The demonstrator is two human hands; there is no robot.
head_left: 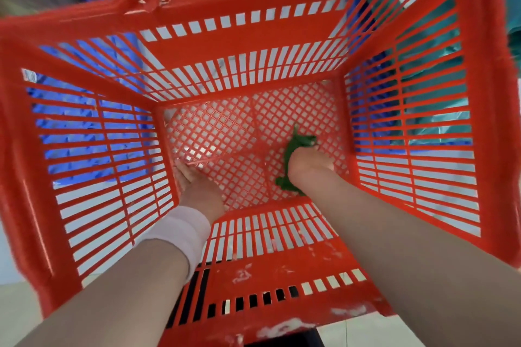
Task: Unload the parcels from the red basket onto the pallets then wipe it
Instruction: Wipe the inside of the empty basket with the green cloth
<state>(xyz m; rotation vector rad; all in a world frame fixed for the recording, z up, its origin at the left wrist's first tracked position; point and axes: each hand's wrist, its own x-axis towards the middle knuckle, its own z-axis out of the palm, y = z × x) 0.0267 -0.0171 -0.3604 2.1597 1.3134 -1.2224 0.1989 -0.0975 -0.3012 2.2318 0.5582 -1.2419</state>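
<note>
I look straight down into the red basket [248, 45], which holds no parcels. Both my arms reach inside it. My right hand [307, 165] presses a green cloth [298, 144] against the mesh floor at the right side; the cloth sticks out above and below the hand. My left hand [197, 186], with a pale pink band on the wrist, lies flat with fingers spread against the floor's left corner, by the left wall. White smears mark the near wall and rim.
A blue pallet [81, 127] shows through the left wall slats and beyond the far left rim. Teal plastic-wrapped goods [431, 93] lie behind the right wall. Pale floor surrounds the basket.
</note>
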